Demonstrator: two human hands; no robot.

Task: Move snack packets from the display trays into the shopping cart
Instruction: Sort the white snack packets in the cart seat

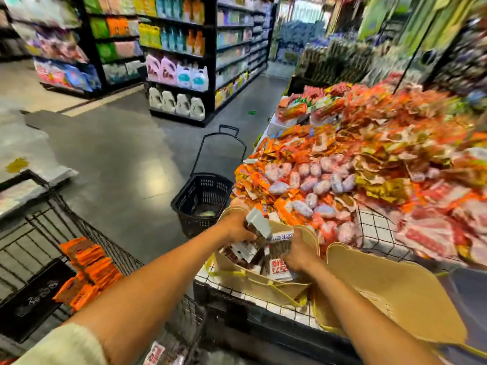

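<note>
Cart: I see the black wire shopping cart [84, 227] at far left, with a stack of flat orange foil packets [89, 267] lying in it.
Basket: a black plastic hand basket [200, 204] stands on the grey floor, between cart and display.
Left hand: the left hand [234, 227] curls round a bundle of brown snack packets with white crimped edges [259, 225], just above the tray.
Right hand: the right hand [299, 250] clutches more of those packets, lower in the tray.
Tray: the beige cardboard display tray [263, 285] sits right of the cart.
Display: heaped orange, red and pink packets [355, 167], blurred.
</note>
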